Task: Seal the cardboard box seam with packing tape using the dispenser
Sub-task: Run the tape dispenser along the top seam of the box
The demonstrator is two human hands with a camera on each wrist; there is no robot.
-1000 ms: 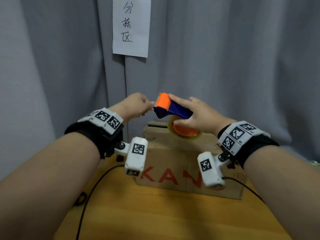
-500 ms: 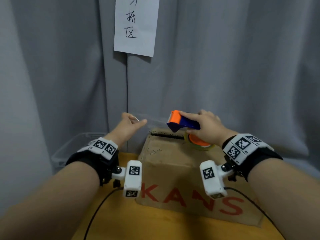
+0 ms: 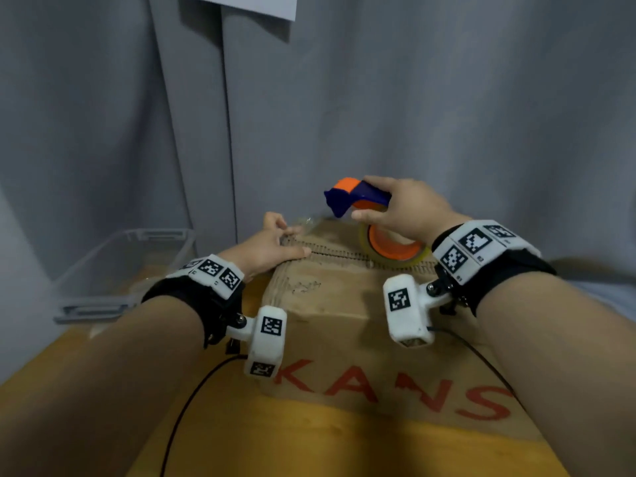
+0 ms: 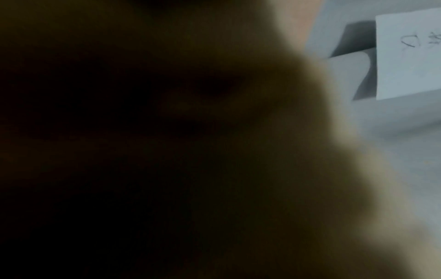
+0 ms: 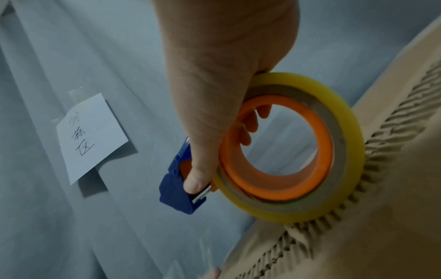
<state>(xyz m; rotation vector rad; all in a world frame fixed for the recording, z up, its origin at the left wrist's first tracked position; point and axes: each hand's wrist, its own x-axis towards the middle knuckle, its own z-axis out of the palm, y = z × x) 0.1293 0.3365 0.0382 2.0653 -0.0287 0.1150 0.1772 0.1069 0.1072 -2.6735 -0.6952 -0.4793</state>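
A brown cardboard box (image 3: pixel 344 321) with red letters lies on the yellow table, and its rough seam (image 3: pixel 344 253) runs left to right along the far top. My right hand (image 3: pixel 406 211) grips the blue and orange tape dispenser (image 3: pixel 358 196), with the yellowish tape roll (image 3: pixel 395 251) just over the seam. In the right wrist view my thumb presses on the blue head (image 5: pixel 176 194) and my fingers pass through the orange core (image 5: pixel 276 190). My left hand (image 3: pixel 268 249) rests at the box's far left corner and pinches the clear tape end (image 3: pixel 308 222). The left wrist view is dark and blurred.
A clear plastic bin (image 3: pixel 120 266) stands left of the box, against the grey curtain. A white paper note (image 5: pixel 90 136) hangs on the curtain. A black cable (image 3: pixel 192 397) crosses the yellow table (image 3: pixel 275 442) in front of the box.
Both hands came down to the box top. My left hand carried the tape end to the far left corner, and the dispenser dropped until its roll is at the seam.
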